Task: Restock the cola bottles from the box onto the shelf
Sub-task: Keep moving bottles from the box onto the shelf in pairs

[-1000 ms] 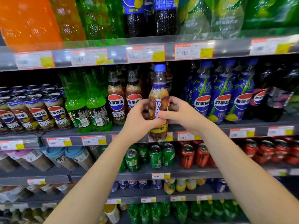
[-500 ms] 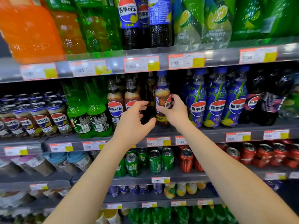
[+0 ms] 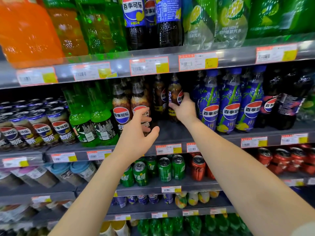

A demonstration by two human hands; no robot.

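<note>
Since a second ago our cola bottle (image 3: 174,97) has gone from out in front of the shelf, where both our hands held it, to standing upright deep on the middle shelf (image 3: 170,132), and our left hand (image 3: 136,132) has come off it. That bottle now sits just right of a matching brown cola bottle (image 3: 159,97) and left of the blue-wrapped bottles (image 3: 208,106) (the ones with the bamboo print). Our right hand (image 3: 185,108) is wrapped around the lower part of the bottle, fingers curled on its label. Our left hand hangs open in front of the shelf edge, fingers spread, holding nothing, and it overlaps the front-row cola bottles (image 3: 121,108) that stand nearer us. Two green bottles (image 3: 92,116) stand to the left of those, with tilted cans (image 3: 42,128) further left. Price tags (image 3: 168,149) run along the shelf rail below our hands. Green cans (image 3: 164,169) and red cans (image 3: 198,167) fill the shelf underneath. Large bottles (image 3: 168,23) stand on the shelf above.
</note>
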